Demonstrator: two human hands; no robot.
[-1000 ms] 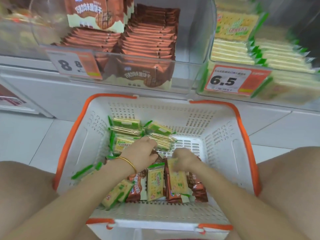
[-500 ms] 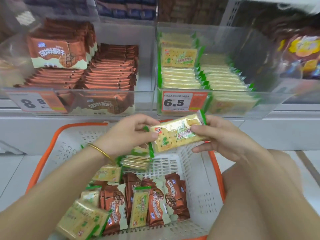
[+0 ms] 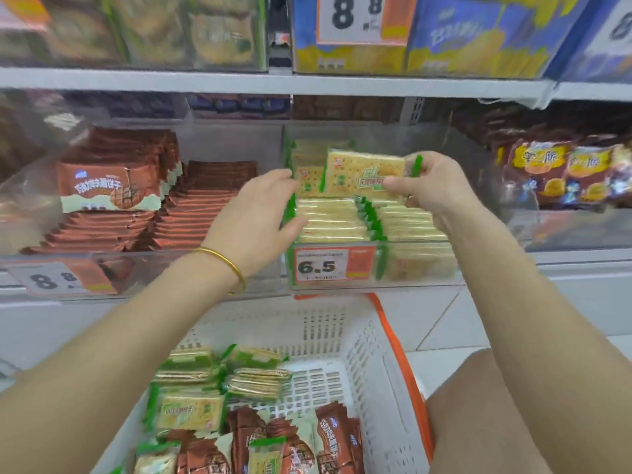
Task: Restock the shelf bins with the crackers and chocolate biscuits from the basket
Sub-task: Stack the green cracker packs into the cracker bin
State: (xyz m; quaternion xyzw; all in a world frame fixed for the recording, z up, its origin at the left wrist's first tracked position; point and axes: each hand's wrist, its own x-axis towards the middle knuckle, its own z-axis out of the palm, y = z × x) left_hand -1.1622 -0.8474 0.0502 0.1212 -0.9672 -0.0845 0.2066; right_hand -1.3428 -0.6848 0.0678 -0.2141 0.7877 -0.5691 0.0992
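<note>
the right hand (image 3: 434,189) pinches a cracker pack (image 3: 362,172) by its right end, thumb in front and fingers curled behind, holding it face-out over the cracker bin (image 3: 420,268). the left hand (image 3: 256,213) is just left of the pack, fingers loosely spread, gripping nothing. its thumb is by the stacked crackers (image 3: 331,220) in the bin; touching or not, cannot tell. a bracelet (image 3: 224,260) rings the left wrist. left of that hand is the chocolate bin (image 3: 191,268). under both forearms is the basket (image 3: 372,350), holding spare crackers (image 3: 188,408) and chocolate biscuits (image 3: 333,436).
</note>
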